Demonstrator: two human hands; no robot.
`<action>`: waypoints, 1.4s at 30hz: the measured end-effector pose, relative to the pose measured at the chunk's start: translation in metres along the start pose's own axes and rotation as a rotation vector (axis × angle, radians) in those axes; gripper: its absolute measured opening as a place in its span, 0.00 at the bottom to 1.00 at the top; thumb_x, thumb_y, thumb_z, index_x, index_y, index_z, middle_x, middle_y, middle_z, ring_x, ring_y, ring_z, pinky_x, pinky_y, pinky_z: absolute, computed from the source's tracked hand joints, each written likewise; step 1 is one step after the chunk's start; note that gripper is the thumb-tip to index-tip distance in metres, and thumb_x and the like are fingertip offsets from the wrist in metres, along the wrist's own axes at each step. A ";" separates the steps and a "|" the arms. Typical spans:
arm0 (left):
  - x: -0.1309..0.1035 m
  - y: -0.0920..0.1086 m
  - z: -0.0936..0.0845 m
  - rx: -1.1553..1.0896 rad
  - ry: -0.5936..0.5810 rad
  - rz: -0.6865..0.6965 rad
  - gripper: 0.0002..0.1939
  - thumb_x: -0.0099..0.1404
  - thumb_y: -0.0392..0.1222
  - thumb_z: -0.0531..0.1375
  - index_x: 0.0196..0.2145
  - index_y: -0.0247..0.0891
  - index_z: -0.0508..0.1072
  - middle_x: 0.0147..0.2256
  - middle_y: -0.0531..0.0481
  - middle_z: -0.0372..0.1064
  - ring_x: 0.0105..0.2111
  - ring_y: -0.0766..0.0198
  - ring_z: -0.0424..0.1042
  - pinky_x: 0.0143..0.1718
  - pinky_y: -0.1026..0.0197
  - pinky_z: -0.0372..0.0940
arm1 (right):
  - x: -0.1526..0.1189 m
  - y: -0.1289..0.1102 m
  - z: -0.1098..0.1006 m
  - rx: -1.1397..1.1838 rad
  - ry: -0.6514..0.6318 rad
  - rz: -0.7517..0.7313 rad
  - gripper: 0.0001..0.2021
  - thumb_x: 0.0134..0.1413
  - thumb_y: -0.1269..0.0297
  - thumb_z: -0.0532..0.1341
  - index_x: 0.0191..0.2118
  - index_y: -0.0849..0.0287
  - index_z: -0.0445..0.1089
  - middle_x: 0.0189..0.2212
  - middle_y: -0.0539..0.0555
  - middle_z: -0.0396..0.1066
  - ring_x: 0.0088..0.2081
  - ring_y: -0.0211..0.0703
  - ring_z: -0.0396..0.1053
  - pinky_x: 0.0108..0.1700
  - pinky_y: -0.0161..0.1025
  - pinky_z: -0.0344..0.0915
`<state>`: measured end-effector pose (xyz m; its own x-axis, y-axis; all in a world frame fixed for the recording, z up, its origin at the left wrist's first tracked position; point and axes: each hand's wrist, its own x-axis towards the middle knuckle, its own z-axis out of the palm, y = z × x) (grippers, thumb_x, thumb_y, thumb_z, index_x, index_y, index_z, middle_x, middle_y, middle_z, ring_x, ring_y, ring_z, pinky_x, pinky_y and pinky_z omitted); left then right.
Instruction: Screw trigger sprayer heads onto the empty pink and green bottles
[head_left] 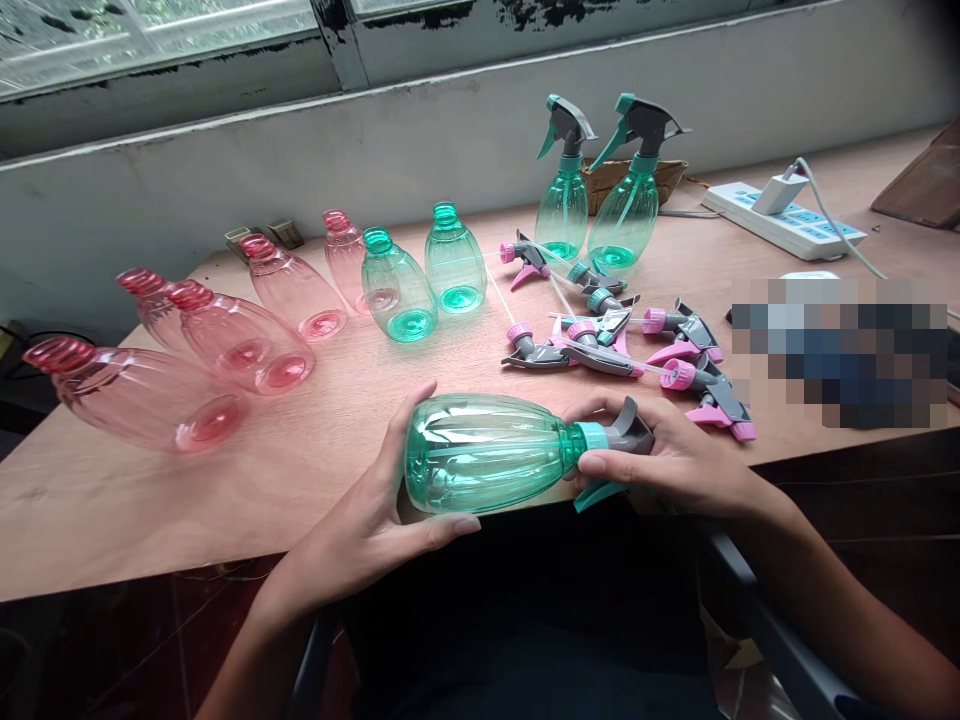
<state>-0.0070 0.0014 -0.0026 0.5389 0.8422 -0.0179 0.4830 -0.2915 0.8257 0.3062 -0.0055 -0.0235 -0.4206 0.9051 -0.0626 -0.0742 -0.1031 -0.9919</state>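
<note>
A green transparent bottle (pixel 484 452) lies sideways between my hands above the table's front edge, its spray head pointing right. My left hand (pixel 382 520) cups the bottle's base, thumb below and fingers behind. My right hand (pixel 660 450) is closed round the teal collar and grey spray head, with the teal trigger hanging below. Behind them are loose spray heads with pink collars (pixel 679 375) and others with teal collars (pixel 600 300). Two open green bottles (pixel 456 265) stand at the middle, and several open pink bottles (pixel 240 335) stand at the left.
Two green bottles with spray heads (pixel 626 215) stand at the back, before a brown box (pixel 671 180). A white power strip (pixel 784 220) with a plug and cable lies at the back right. A blurred patch covers something at the right. The wooden table (pixel 315 500) ends before my lap.
</note>
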 end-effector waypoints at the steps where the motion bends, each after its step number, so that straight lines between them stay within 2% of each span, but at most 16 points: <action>1: 0.000 0.000 0.000 -0.001 -0.002 0.001 0.51 0.69 0.50 0.67 0.73 0.63 0.36 0.73 0.50 0.47 0.72 0.46 0.54 0.71 0.50 0.59 | 0.000 0.000 0.000 0.003 0.000 0.000 0.11 0.61 0.67 0.72 0.47 0.53 0.76 0.38 0.45 0.81 0.38 0.41 0.83 0.41 0.31 0.79; 7: 0.001 0.001 0.000 -0.007 -0.001 0.005 0.51 0.69 0.49 0.67 0.73 0.61 0.36 0.72 0.48 0.48 0.72 0.45 0.55 0.70 0.49 0.59 | 0.001 0.002 -0.001 0.023 -0.017 -0.009 0.11 0.62 0.68 0.71 0.48 0.52 0.76 0.39 0.45 0.81 0.38 0.40 0.83 0.42 0.30 0.79; 20: 0.000 -0.001 -0.001 -0.015 -0.009 0.008 0.51 0.68 0.49 0.68 0.73 0.64 0.36 0.72 0.51 0.49 0.72 0.49 0.56 0.71 0.52 0.59 | 0.003 0.002 -0.001 0.031 -0.008 0.006 0.11 0.62 0.66 0.72 0.48 0.51 0.76 0.39 0.45 0.82 0.38 0.41 0.84 0.42 0.32 0.80; 30: 0.001 -0.002 0.000 -0.016 -0.005 0.008 0.51 0.68 0.49 0.68 0.73 0.65 0.36 0.72 0.51 0.49 0.72 0.48 0.55 0.70 0.51 0.60 | -0.001 0.002 0.000 0.020 -0.013 -0.001 0.10 0.62 0.66 0.71 0.48 0.51 0.76 0.40 0.45 0.81 0.38 0.40 0.84 0.42 0.32 0.80; 42: 0.001 0.001 0.001 -0.024 -0.003 0.010 0.51 0.68 0.49 0.68 0.73 0.65 0.36 0.72 0.51 0.49 0.71 0.49 0.57 0.70 0.53 0.59 | 0.001 0.002 0.000 0.022 -0.015 -0.015 0.10 0.62 0.67 0.71 0.48 0.49 0.77 0.38 0.43 0.81 0.38 0.38 0.84 0.41 0.29 0.79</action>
<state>-0.0055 0.0014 -0.0023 0.5456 0.8379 -0.0109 0.4611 -0.2893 0.8389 0.3058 -0.0043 -0.0254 -0.4325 0.9005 -0.0458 -0.1006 -0.0987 -0.9900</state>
